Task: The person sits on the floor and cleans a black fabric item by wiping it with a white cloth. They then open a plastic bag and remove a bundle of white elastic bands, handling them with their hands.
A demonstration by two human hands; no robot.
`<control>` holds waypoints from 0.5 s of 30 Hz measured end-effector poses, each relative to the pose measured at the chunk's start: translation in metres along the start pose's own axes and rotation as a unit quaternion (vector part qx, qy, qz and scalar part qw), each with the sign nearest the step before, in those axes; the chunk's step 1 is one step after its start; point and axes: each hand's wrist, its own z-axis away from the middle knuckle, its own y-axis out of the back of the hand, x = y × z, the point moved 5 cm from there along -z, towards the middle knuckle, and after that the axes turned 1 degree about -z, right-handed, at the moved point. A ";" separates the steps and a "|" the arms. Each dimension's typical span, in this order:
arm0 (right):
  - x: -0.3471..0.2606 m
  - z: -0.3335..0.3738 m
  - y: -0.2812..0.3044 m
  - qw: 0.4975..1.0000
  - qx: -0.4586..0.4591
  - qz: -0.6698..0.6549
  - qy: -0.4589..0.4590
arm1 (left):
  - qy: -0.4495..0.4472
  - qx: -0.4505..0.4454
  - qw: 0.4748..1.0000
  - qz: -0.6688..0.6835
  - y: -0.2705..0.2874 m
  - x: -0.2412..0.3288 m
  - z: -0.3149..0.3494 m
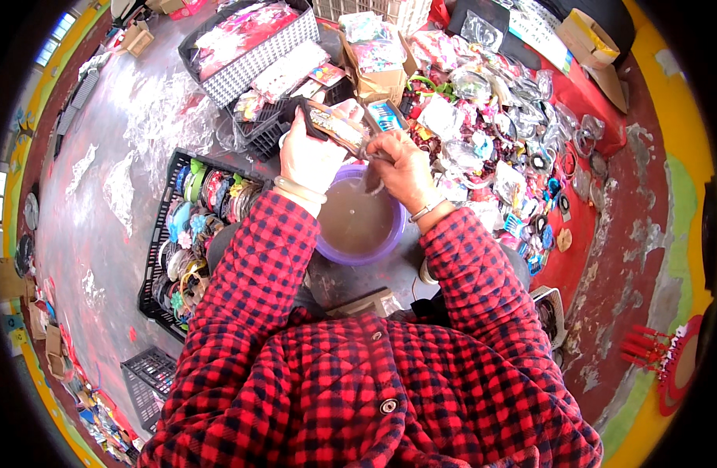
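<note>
Above a purple basin (327,251) of murky water, my left hand (310,160) grips a dark item with a colourful printed card (333,125). A bangle circles that wrist. My right hand (408,170) is closed at the card's near right end, pinching a small greyish-brown cloth (372,181) whose lower end hangs over the water. Whether the cloth presses on the card, I cannot tell. Just beyond the right fingers lies a small box (385,115) with a blue-and-white front.
At the left, a black crate (151,269) holds many headbands. A grey-white crate (257,69) and a cardboard box (383,82) of packets stand ahead. Bagged hair accessories (483,140) pile up on a red sheet (581,249) at the right. A black basket (149,374) sits lower left.
</note>
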 end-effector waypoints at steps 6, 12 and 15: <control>0.024 -0.011 0.032 0.926 0.061 -0.324 -0.185 | -0.016 -0.031 0.994 -0.103 0.016 0.005 -0.009; 0.045 -0.012 0.055 0.818 0.156 -0.508 -0.219 | -0.023 0.017 0.979 -0.201 0.007 -0.009 -0.002; 0.002 -0.011 0.043 0.851 0.089 -0.444 -0.266 | -0.052 0.003 0.967 -0.248 0.003 -0.010 0.001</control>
